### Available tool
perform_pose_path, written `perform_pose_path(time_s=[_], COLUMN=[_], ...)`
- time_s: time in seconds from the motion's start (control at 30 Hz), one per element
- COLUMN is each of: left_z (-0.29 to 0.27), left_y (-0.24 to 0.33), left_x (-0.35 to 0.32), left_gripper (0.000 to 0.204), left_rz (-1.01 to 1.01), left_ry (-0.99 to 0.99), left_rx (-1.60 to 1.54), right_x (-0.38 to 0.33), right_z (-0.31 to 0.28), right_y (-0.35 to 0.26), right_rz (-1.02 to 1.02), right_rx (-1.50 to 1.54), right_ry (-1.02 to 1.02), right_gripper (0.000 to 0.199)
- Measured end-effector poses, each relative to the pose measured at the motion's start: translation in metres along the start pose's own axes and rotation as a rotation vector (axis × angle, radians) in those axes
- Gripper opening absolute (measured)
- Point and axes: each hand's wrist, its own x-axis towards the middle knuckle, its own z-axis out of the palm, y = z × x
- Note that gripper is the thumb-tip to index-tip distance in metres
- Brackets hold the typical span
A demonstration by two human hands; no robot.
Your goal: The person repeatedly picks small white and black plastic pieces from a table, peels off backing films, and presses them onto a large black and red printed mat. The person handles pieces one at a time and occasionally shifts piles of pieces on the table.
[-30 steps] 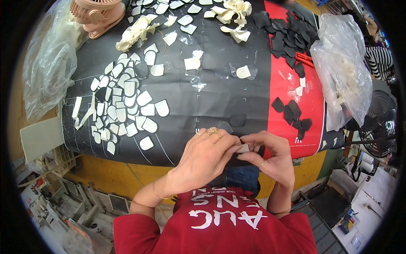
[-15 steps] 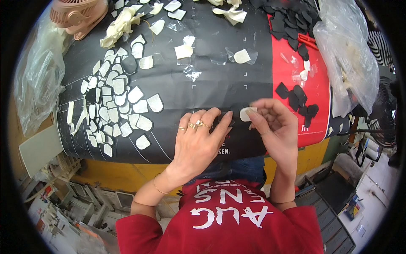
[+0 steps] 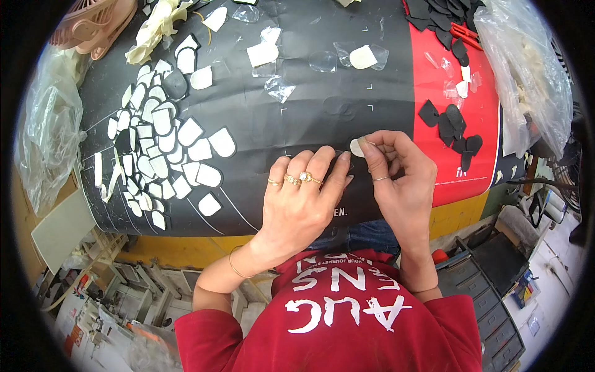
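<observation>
My right hand (image 3: 403, 177) pinches a small white rounded pad (image 3: 357, 147) between thumb and fingers, just above the black mat (image 3: 242, 130). Close beside it on the left is my left hand (image 3: 304, 192), wearing rings, its fingers bent and drawn together. A dark edge shows at its fingertips, but what they hold is mostly hidden. To the left lies a loose heap of white, round-ended pads with black edges (image 3: 162, 122). Beyond the hands, another white pad (image 3: 362, 57) rests on clear film, near a squarish white piece (image 3: 263, 54).
Black rounded pieces (image 3: 446, 127) and a red-handled tool (image 3: 466, 35) lie on the red area at right. Clear plastic bags flank the table, one left (image 3: 49, 130), one right (image 3: 527, 80). A pink fan (image 3: 93, 25) stands far left. Crumpled clear film (image 3: 280, 88) lies mid-mat.
The view has shifted slightly, moving the table's contents upward in the picture. The pad in my right hand now shows less of its face, and the right fingers are closed more tightly round it.
</observation>
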Motion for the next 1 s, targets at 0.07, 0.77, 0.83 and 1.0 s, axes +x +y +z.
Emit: perform_pose_path(time_s=[0.07, 0.77, 0.83, 1.0], left_z=[0.0001, 0.0023, 0.0018, 0.0001], left_y=[-0.0005, -0.0037, -0.0036, -0.0041], left_x=[-0.0002, -0.0003, 0.0001, 0.003], left_gripper=[0.038, 0.036, 0.037, 0.037], left_rz=[0.004, -0.021, -0.02, 0.01], left_ry=[0.0, -0.004, -0.004, -0.021], left_rx=[0.003, -0.065, -0.07, -0.042], right_x=[0.0001, 0.0009, 0.0009, 0.0007], right_z=[0.0, 0.004, 0.0044, 0.0051], right_y=[-0.0014, 0.0, 0.0005, 0.0002], right_rz=[0.001, -0.034, -0.04, -0.026], right_rx=[-0.007, -0.062, -0.066, -0.045], right_ry=[-0.002, 0.024, 0.023, 0.017], right_gripper=[0.008, 0.011, 0.011, 0.008])
